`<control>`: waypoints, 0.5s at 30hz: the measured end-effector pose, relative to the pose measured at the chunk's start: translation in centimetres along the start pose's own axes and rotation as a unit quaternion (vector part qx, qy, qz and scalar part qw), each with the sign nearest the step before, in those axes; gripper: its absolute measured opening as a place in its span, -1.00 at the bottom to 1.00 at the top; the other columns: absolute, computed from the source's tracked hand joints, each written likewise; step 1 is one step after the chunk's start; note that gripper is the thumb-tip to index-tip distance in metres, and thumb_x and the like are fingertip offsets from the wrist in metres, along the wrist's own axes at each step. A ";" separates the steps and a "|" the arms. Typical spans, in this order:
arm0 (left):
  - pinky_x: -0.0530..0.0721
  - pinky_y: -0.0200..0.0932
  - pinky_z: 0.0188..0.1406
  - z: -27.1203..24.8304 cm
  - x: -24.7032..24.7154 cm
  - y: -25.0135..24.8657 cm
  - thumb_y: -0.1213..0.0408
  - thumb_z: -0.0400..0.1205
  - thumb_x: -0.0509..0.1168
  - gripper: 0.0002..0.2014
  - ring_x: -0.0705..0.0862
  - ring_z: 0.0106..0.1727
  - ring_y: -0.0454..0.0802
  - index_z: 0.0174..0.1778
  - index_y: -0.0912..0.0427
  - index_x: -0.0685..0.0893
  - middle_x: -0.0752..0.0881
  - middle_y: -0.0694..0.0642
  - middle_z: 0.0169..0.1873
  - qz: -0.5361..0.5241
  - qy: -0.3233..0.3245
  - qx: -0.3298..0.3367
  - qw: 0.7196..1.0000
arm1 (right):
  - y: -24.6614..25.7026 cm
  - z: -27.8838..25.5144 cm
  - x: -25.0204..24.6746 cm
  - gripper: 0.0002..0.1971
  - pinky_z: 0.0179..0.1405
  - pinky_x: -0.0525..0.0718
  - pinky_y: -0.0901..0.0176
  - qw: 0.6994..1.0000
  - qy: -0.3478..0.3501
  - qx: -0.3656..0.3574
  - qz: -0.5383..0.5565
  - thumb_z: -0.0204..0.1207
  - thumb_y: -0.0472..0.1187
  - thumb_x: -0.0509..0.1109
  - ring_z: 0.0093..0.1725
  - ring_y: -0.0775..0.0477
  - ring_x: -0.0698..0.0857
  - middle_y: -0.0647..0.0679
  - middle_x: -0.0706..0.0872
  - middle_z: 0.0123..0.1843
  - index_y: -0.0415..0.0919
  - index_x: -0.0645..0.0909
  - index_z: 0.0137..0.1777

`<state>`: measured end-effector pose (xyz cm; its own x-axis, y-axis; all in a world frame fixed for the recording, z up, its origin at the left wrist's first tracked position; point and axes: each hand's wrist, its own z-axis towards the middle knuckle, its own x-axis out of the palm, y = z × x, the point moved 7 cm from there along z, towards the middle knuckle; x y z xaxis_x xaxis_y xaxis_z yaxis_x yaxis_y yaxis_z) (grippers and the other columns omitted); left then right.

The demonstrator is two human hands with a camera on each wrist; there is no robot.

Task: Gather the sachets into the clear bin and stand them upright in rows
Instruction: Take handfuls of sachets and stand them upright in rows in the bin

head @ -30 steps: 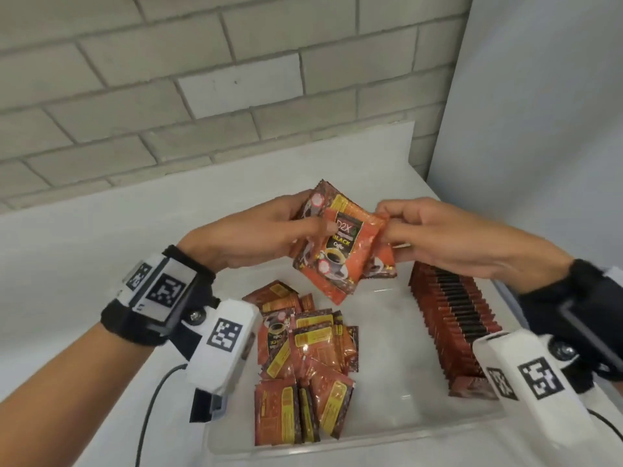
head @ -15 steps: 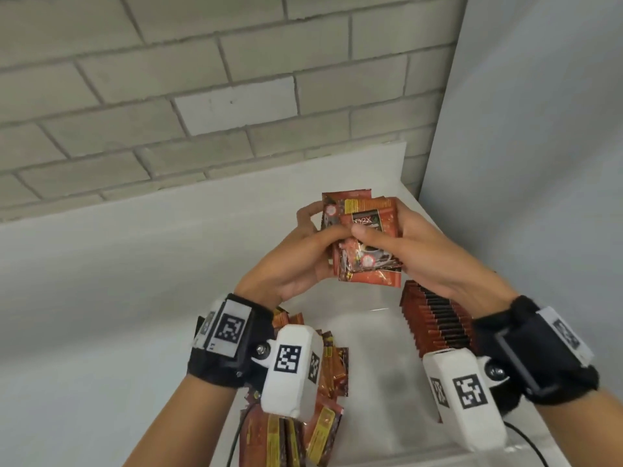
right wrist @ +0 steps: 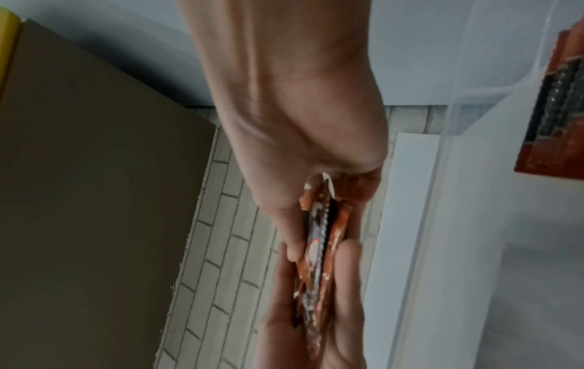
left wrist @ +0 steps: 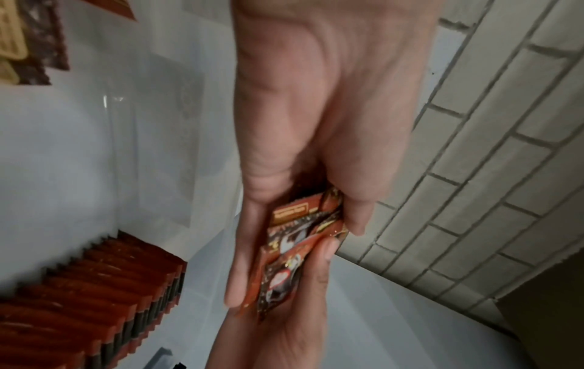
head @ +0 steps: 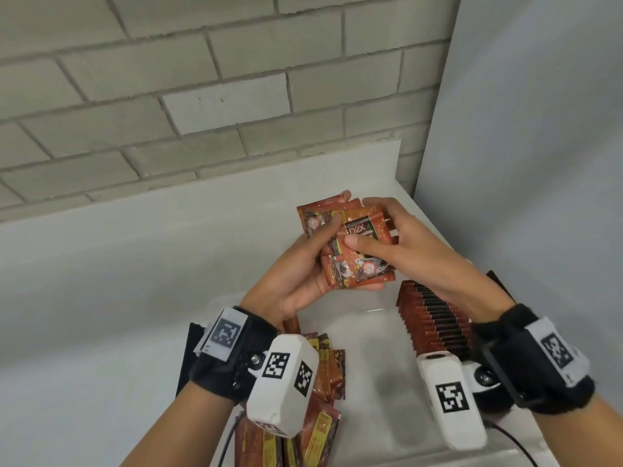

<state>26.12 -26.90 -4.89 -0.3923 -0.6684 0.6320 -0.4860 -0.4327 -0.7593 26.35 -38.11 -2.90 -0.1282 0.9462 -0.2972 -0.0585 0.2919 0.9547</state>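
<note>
A small stack of orange-red coffee sachets [head: 362, 264] is held in the air above the clear bin [head: 367, 358]. My left hand [head: 303, 278] grips the stack from the left, thumb on the front. My right hand [head: 397, 244] holds it from the right, thumb across the top sachet. The wrist views show the same stack [left wrist: 297, 249] [right wrist: 319, 244] edge-on between both hands. A row of upright sachets [head: 435, 321] stands along the bin's right side. Loose sachets [head: 323, 382] lie in a heap at the bin's left, partly hidden by my left wrist.
The bin sits on a white table [head: 118, 281] against a grey brick wall [head: 202, 96]. A pale panel [head: 539, 163] rises close on the right. The bin floor between the heap and the row is bare. A cable [head: 229, 439] hangs from my left wrist.
Both hands have closed in on the sachets and squared them into one stack, turning it more upright. The head view has tipped up, so the bin sits lower in frame.
</note>
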 end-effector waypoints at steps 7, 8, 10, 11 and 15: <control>0.74 0.38 -0.07 0.0 -0.8 -1.1 0.50 0.60 0.25 -0.56 0.68 0.23 0.40 0.44 0.32 0.46 0.67 0.35 0.29 0.013 -0.042 0.080 0.996 | -1.2 0.4 -1.2 -0.53 0.02 0.68 0.33 0.995 -0.071 0.045 0.049 0.49 0.06 0.46 0.07 0.17 0.75 0.06 0.75 0.14 -0.11 0.50 0.34; 0.73 0.39 -0.07 0.0 -0.9 -1.2 0.55 0.57 0.27 -0.54 0.68 0.22 0.41 0.42 0.32 0.47 0.67 0.35 0.28 0.020 -0.047 0.089 0.995 | -1.4 0.4 -1.2 -0.54 0.05 0.68 0.29 0.994 -0.076 0.050 0.059 0.50 0.05 0.45 0.07 0.14 0.76 0.06 0.76 0.14 -0.12 0.53 0.33; 0.73 0.40 -0.05 0.0 -0.9 -1.3 0.61 0.51 0.29 -0.52 0.69 0.21 0.40 0.37 0.33 0.51 0.69 0.34 0.25 0.033 -0.060 0.103 0.992 | -1.7 0.5 -1.2 -0.59 0.08 0.69 0.27 0.991 -0.085 0.059 0.082 0.51 0.01 0.46 0.06 0.13 0.77 0.06 0.79 0.12 -0.13 0.58 0.30; 0.73 0.39 -0.05 0.0 -0.8 -1.4 0.61 0.50 0.30 -0.53 0.70 0.20 0.39 0.35 0.32 0.53 0.70 0.34 0.24 0.039 -0.068 0.107 0.991 | -1.7 0.5 -1.3 -0.62 0.03 0.69 0.30 0.989 -0.091 0.060 0.095 0.51 -0.02 0.47 0.03 0.13 0.78 0.05 0.80 0.10 -0.13 0.61 0.27; 0.73 0.39 -0.08 -0.1 -0.9 -1.4 0.43 0.58 0.28 -0.63 0.71 0.19 0.36 0.33 0.29 0.52 0.71 0.33 0.22 0.009 -0.097 0.108 0.989 | -1.9 0.5 -1.6 -0.70 -0.28 0.63 0.53 0.981 -0.111 0.064 0.144 0.51 -0.12 0.49 -0.07 0.15 0.80 0.03 0.82 0.04 -0.15 0.64 0.22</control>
<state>27.09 -25.61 -4.42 -0.2311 -0.7716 0.5926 -0.2942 -0.5252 -0.7985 27.17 -40.11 -4.23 0.0987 0.9950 -0.0175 0.0746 0.0102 0.9972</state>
